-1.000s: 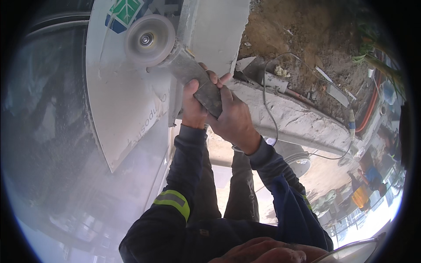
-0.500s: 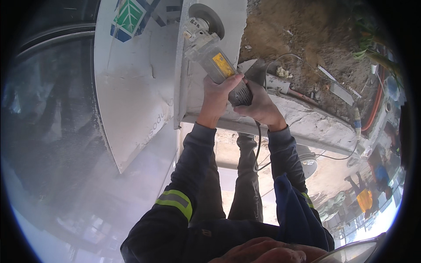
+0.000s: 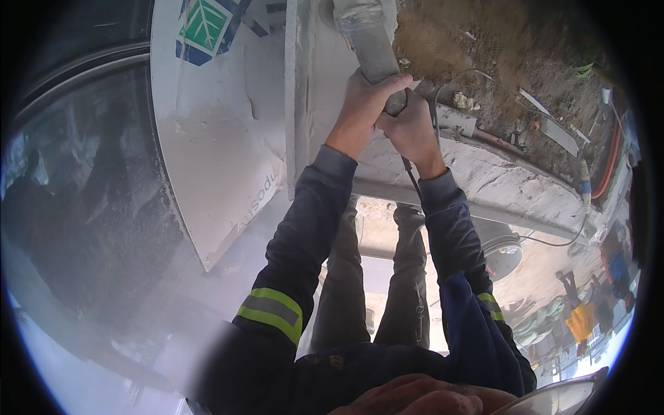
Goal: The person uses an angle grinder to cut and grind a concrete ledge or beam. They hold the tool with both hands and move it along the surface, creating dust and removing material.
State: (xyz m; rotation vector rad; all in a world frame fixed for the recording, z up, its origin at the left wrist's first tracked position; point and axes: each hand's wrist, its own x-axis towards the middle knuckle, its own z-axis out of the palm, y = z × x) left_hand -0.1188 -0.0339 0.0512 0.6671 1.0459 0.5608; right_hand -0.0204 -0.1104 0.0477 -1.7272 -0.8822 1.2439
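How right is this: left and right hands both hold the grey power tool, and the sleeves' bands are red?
Wrong on colour: the head view shows the bands yellow-green and grey, not red. The left hand and right hand both hold the grey power tool.

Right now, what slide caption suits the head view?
Left hand and right hand grip a dusty angle grinder, its power cord running down beside the right cuff.

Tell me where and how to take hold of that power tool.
Probably best around the near end of the power tool, coming from the wearer's side: its long, narrow body points away, head end farthest off, and the near end looks slim enough for the left hand and right hand together.
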